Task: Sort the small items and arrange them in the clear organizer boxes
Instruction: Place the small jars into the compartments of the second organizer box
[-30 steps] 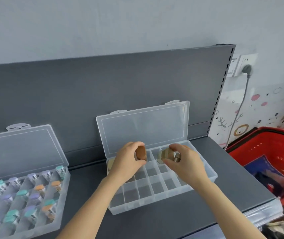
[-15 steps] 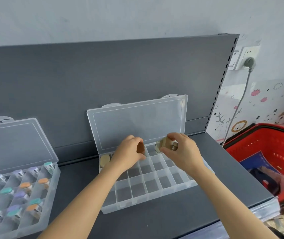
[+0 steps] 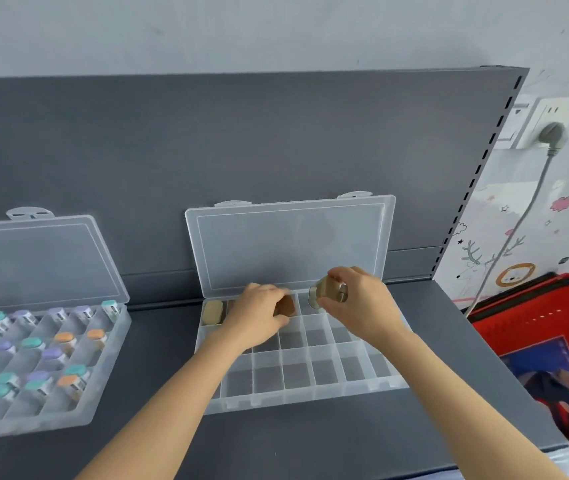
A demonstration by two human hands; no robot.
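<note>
Bare left forearm (image 3: 167,403) and right forearm (image 3: 459,400) enter from the lower edge and angle inward toward each other. Left hand (image 3: 259,315): back of the hand up, wrist roughly in line with the forearm, fingers curled down round a small brown item (image 3: 285,305) that shows at the fingertip side. Right hand (image 3: 362,303): a little higher than the left, back of the hand up, thumb and fingers curled, pinching a small tan item (image 3: 324,293) that juts out toward the left hand. Hands near each other, not touching.
</note>
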